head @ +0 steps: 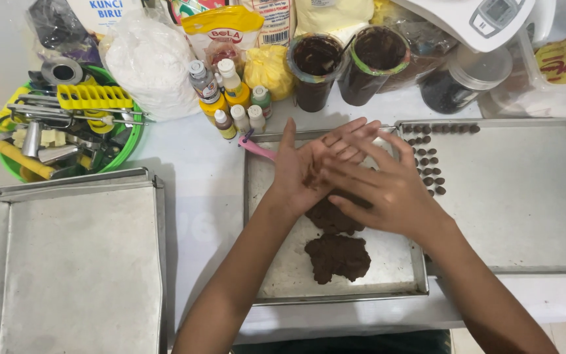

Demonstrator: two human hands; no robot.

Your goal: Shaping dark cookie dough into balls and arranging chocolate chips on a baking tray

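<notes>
My left hand [306,167] & right hand [381,187] pressed together, palms flat, over the middle tray [270,262]; dough [337,257] at 6 o'clock, small balls [429,164] at 3.

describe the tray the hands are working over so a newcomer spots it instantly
Three metal trays lie on the white table. It is the middle tray, under the left hand and right hand, which are pressed palm to palm above it. Unlike the bare left tray and the right tray with rows of small brown balls, it holds big lumps of dark brown dough.
</notes>
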